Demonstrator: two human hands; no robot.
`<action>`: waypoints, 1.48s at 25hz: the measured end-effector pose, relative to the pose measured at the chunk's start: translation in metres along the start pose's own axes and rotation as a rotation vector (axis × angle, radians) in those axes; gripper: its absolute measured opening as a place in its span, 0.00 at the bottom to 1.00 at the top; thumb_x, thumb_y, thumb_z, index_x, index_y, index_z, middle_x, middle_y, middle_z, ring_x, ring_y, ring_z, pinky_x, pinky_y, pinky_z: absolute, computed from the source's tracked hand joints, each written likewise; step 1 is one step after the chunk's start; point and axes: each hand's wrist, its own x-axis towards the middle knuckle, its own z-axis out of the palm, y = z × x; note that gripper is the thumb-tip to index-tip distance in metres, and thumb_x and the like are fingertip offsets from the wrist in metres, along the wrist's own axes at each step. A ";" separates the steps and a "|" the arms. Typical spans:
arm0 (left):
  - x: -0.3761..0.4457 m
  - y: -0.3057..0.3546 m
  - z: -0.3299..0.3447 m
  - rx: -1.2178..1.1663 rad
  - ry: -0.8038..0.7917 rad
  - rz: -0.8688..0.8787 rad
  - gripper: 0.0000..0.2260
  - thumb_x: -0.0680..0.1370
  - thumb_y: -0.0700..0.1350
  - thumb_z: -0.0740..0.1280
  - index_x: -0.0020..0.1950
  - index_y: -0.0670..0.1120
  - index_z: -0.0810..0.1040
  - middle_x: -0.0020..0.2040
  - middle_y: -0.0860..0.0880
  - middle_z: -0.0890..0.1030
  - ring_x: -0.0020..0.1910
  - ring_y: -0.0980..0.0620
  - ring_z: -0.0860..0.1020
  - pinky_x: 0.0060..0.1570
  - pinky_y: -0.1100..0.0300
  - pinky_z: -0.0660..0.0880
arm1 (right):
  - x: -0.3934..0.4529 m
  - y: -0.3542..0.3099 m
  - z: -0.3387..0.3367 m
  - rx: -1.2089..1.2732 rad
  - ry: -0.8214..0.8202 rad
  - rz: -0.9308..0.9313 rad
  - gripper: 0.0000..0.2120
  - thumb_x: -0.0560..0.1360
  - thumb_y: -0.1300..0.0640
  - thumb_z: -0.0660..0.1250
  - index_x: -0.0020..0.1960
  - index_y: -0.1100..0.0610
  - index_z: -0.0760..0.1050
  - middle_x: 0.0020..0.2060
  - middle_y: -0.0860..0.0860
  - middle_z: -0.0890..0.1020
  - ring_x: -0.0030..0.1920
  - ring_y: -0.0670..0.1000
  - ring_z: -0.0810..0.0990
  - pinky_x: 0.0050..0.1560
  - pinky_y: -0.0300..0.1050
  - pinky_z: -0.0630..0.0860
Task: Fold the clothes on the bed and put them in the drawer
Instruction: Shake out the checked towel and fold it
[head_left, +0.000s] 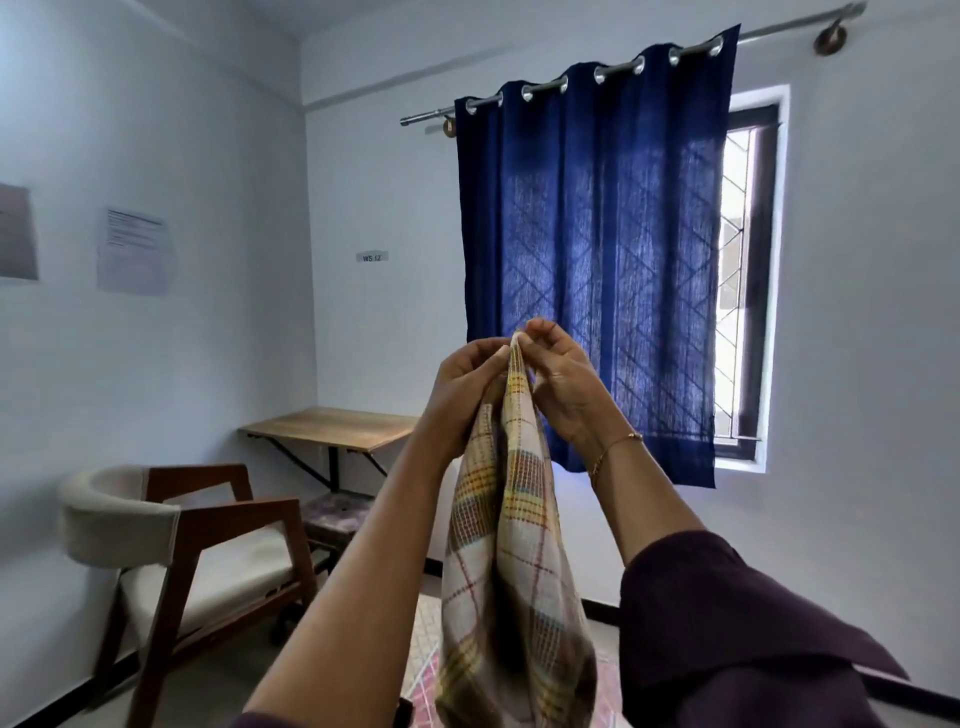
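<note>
A cream checked cloth (511, 561) with yellow, brown and red lines hangs straight down in front of me, doubled lengthwise. My left hand (465, 382) and my right hand (558, 374) are raised at chest height and meet at its top edge. Both pinch the upper corners together between thumb and fingers. The cloth's lower end runs out of the frame at the bottom. A patterned pink bed cover (423, 660) shows below the cloth. No drawer is in view.
A wooden armchair (202, 540) with pale cushions stands at the left. Behind it a wooden wall-mounted table (332, 427) sits over a small stool (337, 512). A blue curtain (597, 260) covers most of the window (745, 280) straight ahead.
</note>
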 end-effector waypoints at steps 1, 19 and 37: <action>-0.001 -0.001 0.002 0.019 -0.019 -0.020 0.06 0.80 0.39 0.61 0.49 0.43 0.77 0.35 0.48 0.80 0.32 0.55 0.78 0.35 0.64 0.78 | -0.002 0.001 -0.002 -0.067 0.003 0.000 0.09 0.78 0.68 0.59 0.45 0.56 0.71 0.37 0.49 0.77 0.36 0.45 0.78 0.38 0.37 0.77; 0.013 -0.010 0.004 0.464 0.421 -0.114 0.15 0.78 0.44 0.66 0.31 0.45 0.72 0.30 0.50 0.72 0.36 0.50 0.72 0.42 0.54 0.74 | -0.047 0.064 -0.003 -1.273 -0.015 0.142 0.14 0.70 0.71 0.53 0.46 0.62 0.75 0.43 0.57 0.77 0.46 0.56 0.76 0.44 0.47 0.74; -0.004 -0.046 -0.054 0.635 0.502 -0.203 0.09 0.80 0.46 0.63 0.43 0.42 0.76 0.37 0.48 0.76 0.36 0.52 0.74 0.41 0.53 0.74 | -0.104 0.110 -0.051 -1.958 -0.597 0.855 0.20 0.80 0.58 0.58 0.71 0.60 0.64 0.69 0.57 0.68 0.69 0.56 0.66 0.67 0.47 0.63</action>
